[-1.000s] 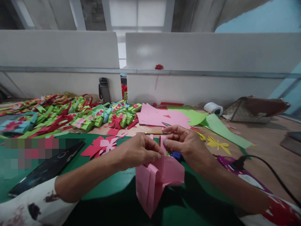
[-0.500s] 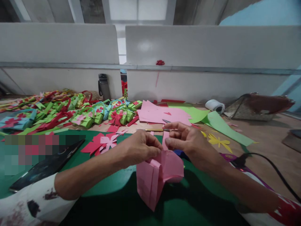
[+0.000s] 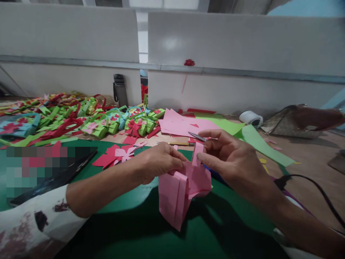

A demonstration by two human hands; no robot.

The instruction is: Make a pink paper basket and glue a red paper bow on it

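A small folded pink paper bag [image 3: 174, 201] is held up over the green mat [image 3: 129, 233]. My left hand [image 3: 161, 162] pinches its top edge, fingers closed on the paper. My right hand [image 3: 229, 151] has thumb and fingers closed on a narrow pink paper strip [image 3: 198, 153] that rises from the bag's back. A pointed metal tip [image 3: 196, 136] sticks out beside the right fingers; the rest of that tool is hidden. To the left lie cut-out paper flowers [image 3: 124, 154], red and pale pink.
Finished-looking coloured paper bags [image 3: 105, 126] pile up at back left, near a grey bottle [image 3: 120, 90]. Pink sheets [image 3: 180, 124] and green paper [image 3: 265, 145] lie behind. At right are a white roll [image 3: 250, 118], a handbag [image 3: 293, 120] and a black cable [image 3: 309, 178]. A dark phone-like device [image 3: 78, 172] lies left.
The view has tipped downward slightly. My right hand has moved a little right and up, and the pink strip now leans right. My left hand keeps its pinch on the bag.
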